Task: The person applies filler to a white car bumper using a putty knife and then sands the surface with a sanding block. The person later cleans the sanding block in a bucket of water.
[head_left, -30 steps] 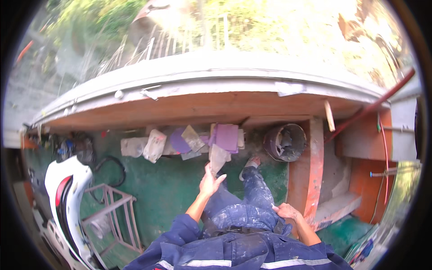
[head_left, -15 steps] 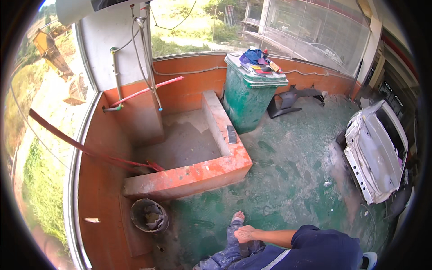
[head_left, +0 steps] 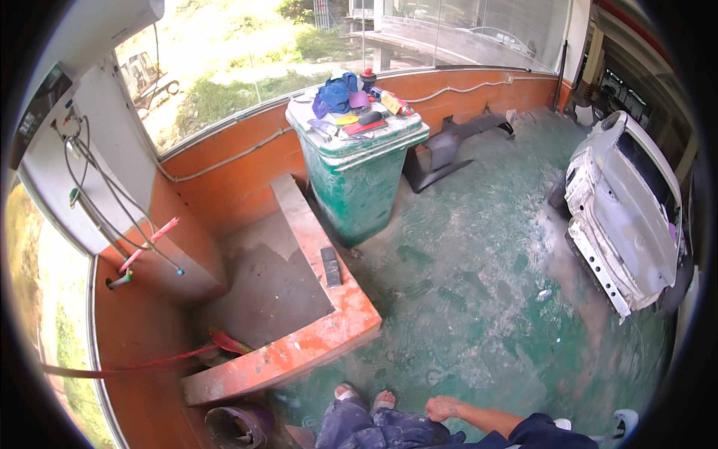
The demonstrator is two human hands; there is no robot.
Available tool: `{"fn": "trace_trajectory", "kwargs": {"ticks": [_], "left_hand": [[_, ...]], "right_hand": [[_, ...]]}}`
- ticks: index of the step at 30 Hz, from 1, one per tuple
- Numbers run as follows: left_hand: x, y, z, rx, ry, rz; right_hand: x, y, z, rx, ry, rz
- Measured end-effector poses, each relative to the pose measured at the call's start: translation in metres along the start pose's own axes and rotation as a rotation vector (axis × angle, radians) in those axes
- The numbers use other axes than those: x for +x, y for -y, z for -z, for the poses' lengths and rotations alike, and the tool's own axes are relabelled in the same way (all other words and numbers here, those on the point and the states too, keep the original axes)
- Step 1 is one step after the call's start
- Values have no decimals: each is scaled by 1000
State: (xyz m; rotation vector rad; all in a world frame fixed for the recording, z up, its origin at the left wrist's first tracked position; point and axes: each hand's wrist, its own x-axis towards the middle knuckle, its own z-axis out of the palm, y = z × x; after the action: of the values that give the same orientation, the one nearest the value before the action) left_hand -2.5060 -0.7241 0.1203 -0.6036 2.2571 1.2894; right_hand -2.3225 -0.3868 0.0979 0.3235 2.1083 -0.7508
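My right hand (head_left: 443, 408) hangs low in front of my dust-marked blue trousers (head_left: 359, 426), its bare forearm coming from a navy sleeve. The fingers are curled in, and whatever they may hold is hidden. Nowhere in the picture does my left hand show. My feet in light sandals (head_left: 384, 399) stand on the green floor (head_left: 464, 299), just past the trouser legs. Ahead, a dark flat block (head_left: 330, 267) lies on the orange-topped low wall (head_left: 299, 348).
A green wheeled bin (head_left: 351, 187) carries a blue cloth (head_left: 336, 94), bottles and small tools. Dark bumper parts (head_left: 446, 150) lie behind it. At right stands a whitish car body section (head_left: 636, 217). A bucket (head_left: 239, 426) and red hose (head_left: 127, 370) are at lower left.
My view has swung to the right, and the bin looks nearer. Both feet now show. My right hand has come away from the trouser leg, out to the right, still curled.
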Motion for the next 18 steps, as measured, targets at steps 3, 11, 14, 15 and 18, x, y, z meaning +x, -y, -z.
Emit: {"fn": "trace_trajectory", "kwargs": {"ticks": [3,11,14,15,18], "left_hand": [[38,-40,-29,49,76,-34],[139,-254,-153,168,343,-357],[140,-329,-228,205,478,-423],[138,-348,-254,225,515,-437],[131,-411,-334,237,628,-449]], "right_hand": [[32,-24,29,256,-273,-47],[52,-5,212,747,-707,-140],[56,-21,268,833,-711,-149],[65,-36,280,901,-726,-139],[96,-103,302,1208,-763,-129]]}}
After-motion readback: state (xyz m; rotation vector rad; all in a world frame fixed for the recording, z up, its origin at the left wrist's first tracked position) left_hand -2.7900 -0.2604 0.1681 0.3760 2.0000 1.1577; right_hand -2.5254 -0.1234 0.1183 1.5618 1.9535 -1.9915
